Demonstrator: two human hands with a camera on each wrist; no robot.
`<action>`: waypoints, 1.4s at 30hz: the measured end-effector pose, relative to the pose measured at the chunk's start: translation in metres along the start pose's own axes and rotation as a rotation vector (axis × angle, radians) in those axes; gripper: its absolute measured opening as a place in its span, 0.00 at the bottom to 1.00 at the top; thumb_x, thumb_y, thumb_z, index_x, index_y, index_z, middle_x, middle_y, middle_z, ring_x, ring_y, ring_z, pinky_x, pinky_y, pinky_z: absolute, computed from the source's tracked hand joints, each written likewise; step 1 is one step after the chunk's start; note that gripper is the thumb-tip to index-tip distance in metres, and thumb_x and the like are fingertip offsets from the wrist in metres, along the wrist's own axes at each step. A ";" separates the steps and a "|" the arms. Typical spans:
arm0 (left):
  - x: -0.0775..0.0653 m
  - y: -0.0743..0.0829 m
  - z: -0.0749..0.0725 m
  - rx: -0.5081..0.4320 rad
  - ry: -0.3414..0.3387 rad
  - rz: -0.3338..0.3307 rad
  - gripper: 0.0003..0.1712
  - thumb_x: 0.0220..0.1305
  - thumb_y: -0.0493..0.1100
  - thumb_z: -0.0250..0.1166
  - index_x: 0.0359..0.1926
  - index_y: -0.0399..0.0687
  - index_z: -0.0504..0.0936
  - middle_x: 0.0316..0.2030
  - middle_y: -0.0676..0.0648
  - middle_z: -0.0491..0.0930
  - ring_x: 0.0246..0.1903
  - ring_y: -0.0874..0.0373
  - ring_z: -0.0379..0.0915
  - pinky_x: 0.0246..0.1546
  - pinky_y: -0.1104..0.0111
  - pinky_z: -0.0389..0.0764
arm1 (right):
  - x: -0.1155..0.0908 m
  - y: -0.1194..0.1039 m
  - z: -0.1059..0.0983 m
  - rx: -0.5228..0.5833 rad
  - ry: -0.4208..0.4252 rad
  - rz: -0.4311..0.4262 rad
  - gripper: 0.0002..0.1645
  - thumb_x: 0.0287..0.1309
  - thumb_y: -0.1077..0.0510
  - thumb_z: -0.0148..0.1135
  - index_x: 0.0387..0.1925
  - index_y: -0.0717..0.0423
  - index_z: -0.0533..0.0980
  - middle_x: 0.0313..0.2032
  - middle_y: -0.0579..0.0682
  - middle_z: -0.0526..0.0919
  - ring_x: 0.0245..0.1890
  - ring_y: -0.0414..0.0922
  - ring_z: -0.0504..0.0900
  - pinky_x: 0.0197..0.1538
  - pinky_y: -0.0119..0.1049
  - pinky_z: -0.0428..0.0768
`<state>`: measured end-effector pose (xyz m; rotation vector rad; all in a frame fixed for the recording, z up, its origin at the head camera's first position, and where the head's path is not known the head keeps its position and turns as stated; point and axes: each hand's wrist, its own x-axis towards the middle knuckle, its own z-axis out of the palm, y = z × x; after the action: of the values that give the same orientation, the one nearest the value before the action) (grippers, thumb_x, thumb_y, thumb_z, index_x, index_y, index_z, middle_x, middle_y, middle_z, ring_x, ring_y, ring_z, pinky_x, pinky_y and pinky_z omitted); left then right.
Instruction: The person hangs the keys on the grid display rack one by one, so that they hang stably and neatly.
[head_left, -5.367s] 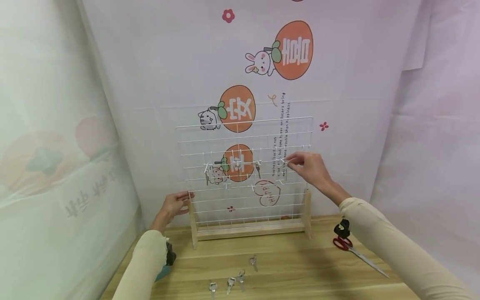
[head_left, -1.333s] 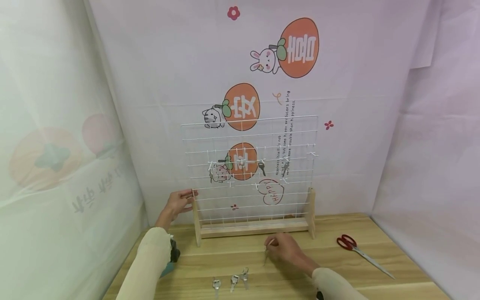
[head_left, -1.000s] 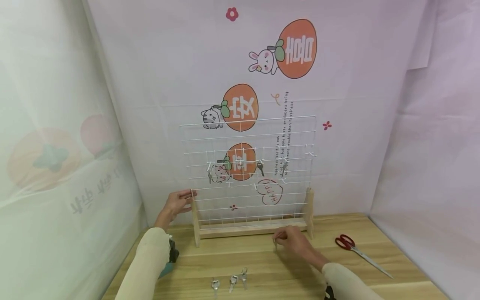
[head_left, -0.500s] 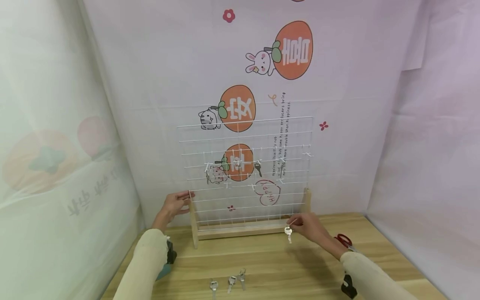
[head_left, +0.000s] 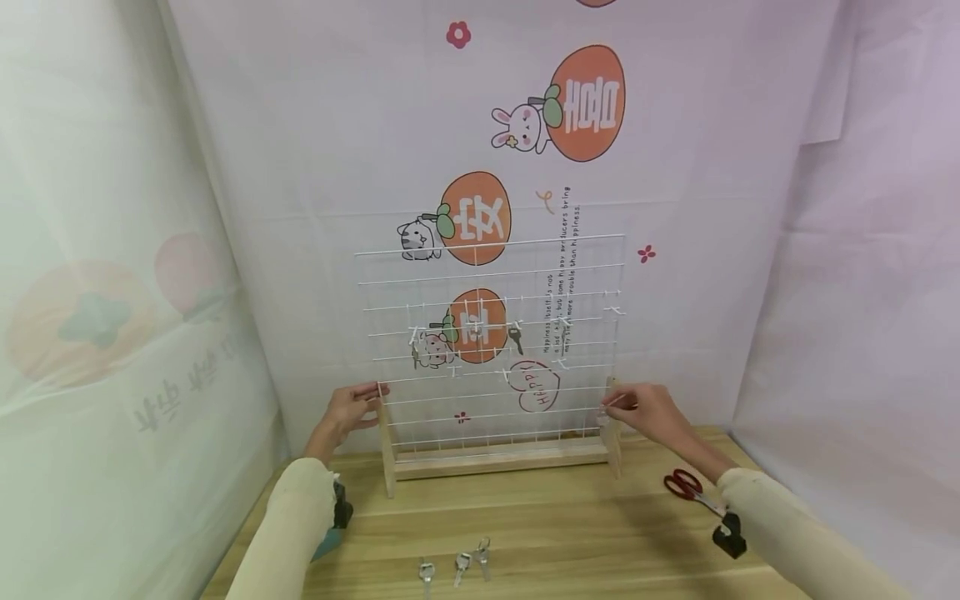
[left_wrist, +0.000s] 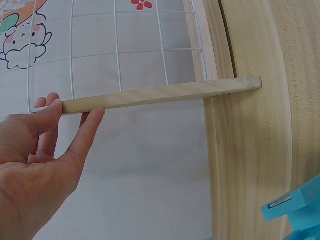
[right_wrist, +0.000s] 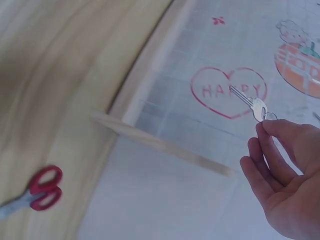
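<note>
In the head view my left hand (head_left: pixel 349 410) holds the left wooden upright (head_left: pixel 387 454) of a white wire grid rack (head_left: pixel 476 247). The left wrist view shows thumb and fingers gripping the end of that wooden post (left_wrist: pixel 155 94). My right hand (head_left: pixel 651 410) is raised beside the rack's right upright (head_left: pixel 613 442). In the right wrist view its thumb and index finger pinch a small ring with a silver key (right_wrist: pixel 257 107) on it. Several white hooks sit on the grid, and keys hang from some, among them a dark key (head_left: pixel 515 339).
Several loose keys lie on the wooden table, one silver key (head_left: pixel 427 572) nearest the left. Red-handled scissors (head_left: pixel 684 484) lie right of the rack, partly behind my right wrist camera. A teal object (left_wrist: pixel 295 205) is near my left wrist. A printed white cloth (head_left: pixel 300 167) hangs behind.
My right hand has left the grid, picked a key off the table, and carried it up and right to the right upright. My left hand has stayed on the left upright.
</note>
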<state>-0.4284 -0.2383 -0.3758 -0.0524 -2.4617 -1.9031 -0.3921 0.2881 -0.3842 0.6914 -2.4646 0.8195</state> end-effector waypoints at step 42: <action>-0.001 0.004 0.000 -0.004 0.008 -0.005 0.25 0.76 0.28 0.55 0.71 0.31 0.71 0.70 0.34 0.71 0.70 0.37 0.67 0.64 0.43 0.76 | 0.076 -0.028 -0.095 -0.059 0.232 0.055 0.14 0.65 0.63 0.71 0.50 0.66 0.84 0.41 0.68 0.89 0.40 0.64 0.90 0.40 0.57 0.89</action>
<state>-0.4271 -0.2369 -0.3722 -0.0386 -2.4558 -1.9070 -0.4100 0.3056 -0.2623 0.4797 -2.2963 0.7960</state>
